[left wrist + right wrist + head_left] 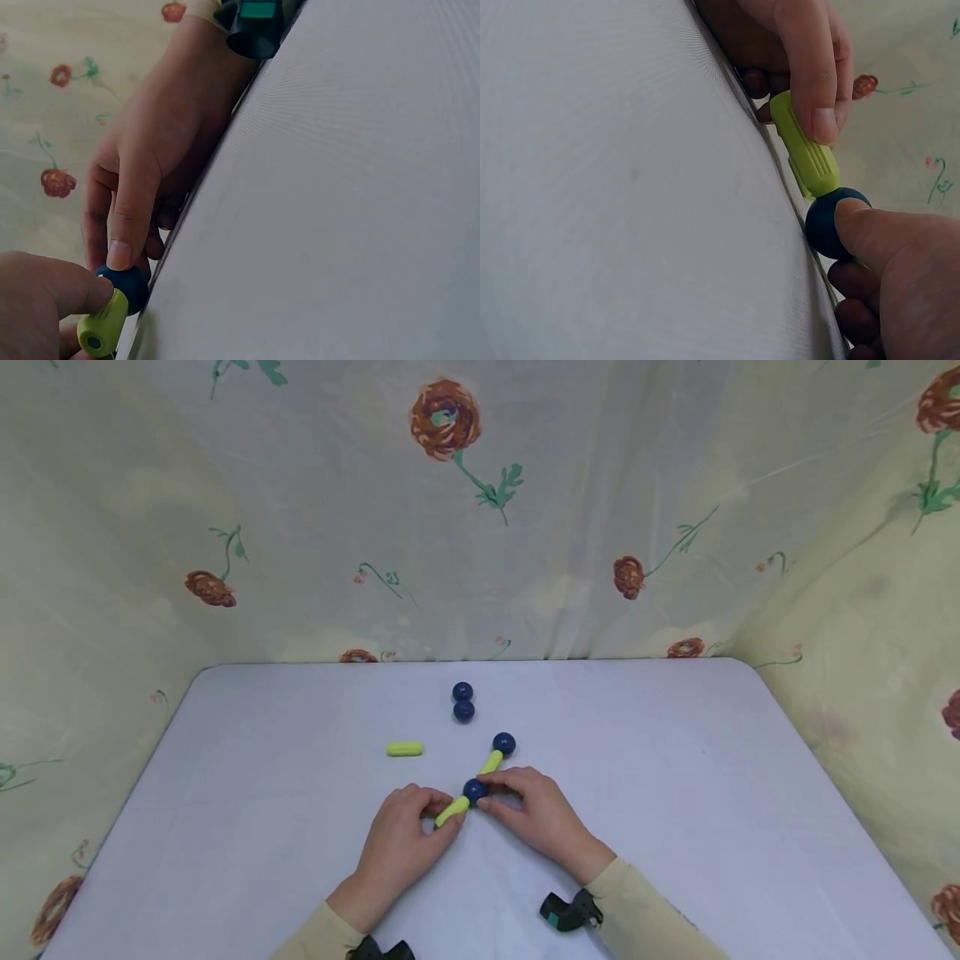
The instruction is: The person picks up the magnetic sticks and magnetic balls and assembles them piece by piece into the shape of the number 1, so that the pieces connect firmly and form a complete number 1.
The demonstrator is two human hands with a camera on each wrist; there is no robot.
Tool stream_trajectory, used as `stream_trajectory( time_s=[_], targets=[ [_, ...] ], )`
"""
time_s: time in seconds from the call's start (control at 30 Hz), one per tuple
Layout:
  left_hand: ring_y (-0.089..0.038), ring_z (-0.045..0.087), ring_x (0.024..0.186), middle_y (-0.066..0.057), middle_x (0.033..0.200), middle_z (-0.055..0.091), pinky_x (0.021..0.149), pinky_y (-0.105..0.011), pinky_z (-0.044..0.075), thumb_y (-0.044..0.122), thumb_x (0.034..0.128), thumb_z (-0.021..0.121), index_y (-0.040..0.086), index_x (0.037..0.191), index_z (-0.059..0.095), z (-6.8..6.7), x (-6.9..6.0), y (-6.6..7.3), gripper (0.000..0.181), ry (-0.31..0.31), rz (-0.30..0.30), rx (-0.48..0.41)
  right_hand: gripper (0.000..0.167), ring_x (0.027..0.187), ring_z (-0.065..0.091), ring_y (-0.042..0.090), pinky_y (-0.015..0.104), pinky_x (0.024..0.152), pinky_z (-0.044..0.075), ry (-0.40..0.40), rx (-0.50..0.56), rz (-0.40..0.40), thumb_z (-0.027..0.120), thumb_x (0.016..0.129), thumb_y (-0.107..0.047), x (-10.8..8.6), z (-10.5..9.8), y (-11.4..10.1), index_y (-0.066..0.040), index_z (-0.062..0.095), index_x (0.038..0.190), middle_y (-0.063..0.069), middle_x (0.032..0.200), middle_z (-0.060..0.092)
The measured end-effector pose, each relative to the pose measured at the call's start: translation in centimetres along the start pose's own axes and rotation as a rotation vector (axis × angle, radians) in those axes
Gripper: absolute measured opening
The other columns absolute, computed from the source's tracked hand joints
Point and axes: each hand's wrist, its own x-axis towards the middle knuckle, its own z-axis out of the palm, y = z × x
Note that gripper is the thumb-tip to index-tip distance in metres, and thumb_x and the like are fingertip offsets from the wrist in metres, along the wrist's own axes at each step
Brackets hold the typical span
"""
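Observation:
Near the middle of the table, my left hand (pixel 408 833) pinches a yellow-green rod (pixel 452 811) between thumb and fingers. My right hand (pixel 543 814) grips a dark blue ball (pixel 475 790) at the rod's upper end. In the right wrist view, this rod (pixel 810 150) meets the ball (pixel 826 225) end-on, with the right thumb pressed on the ball. Beyond the gripped ball, a second yellow-green rod (pixel 491 762) leads to another blue ball (pixel 504 743), in one slanting line. The left wrist view shows a dark round spot in the held rod's (pixel 103 326) free end.
A loose yellow-green rod (pixel 405 749) lies left of the chain. Two blue balls (pixel 463 711) sit touching, one behind the other, farther back. The white table (pixel 675 760) ends at a flowered curtain (pixel 555 568) behind and at the sides. Each wrist wears a black camera (pixel 572 911).

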Motion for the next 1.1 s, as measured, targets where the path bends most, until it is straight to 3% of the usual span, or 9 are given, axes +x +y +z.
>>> stream_trajectory(
  time_s=[0.5, 0.87, 1.1],
  targets=[
    [-0.007, 0.049, 0.075, 0.015, 0.077, 0.059, 0.067, -0.029, 0.041, 0.036, 0.0813, 0.081, 0.019, 0.09, 0.073, -0.22, -0.22, 0.12, 0.021, -0.028, -0.005, 0.002, 0.031, 0.105, 0.059, 0.002, 0.032, 0.088, 0.049, 0.005, -0.007, 0.025, 0.073, 0.091, -0.035, -0.05, 0.06, -0.19, -0.024, 0.07, 0.12, -0.015, 0.112, 0.068],
    [-0.007, 0.049, 0.074, 0.017, 0.074, 0.059, 0.069, -0.03, 0.041, 0.04, 0.0802, 0.081, 0.02, 0.088, 0.072, 0.09, -0.2, -0.03, 0.023, -0.025, 0.011, 0.032, 0.032, 0.105, 0.059, 0.003, 0.032, 0.088, 0.05, 0.01, -0.009, 0.024, 0.073, 0.09, -0.034, -0.02, 0.05, -0.31, -0.024, 0.07, 0.12, -0.014, 0.112, 0.068],
    [-0.006, 0.049, 0.072, 0.017, 0.075, 0.059, 0.064, -0.028, 0.041, 0.034, 0.081, 0.081, 0.02, 0.087, 0.073, 0.1, -0.2, 0.12, 0.017, -0.008, -0.006, -0.001, 0.031, 0.105, 0.059, 0.003, 0.031, 0.088, 0.05, 0.003, -0.01, 0.038, 0.074, 0.09, -0.033, -0.04, 0.01, -0.34, -0.024, 0.07, 0.119, -0.014, 0.111, 0.068]
  ],
)
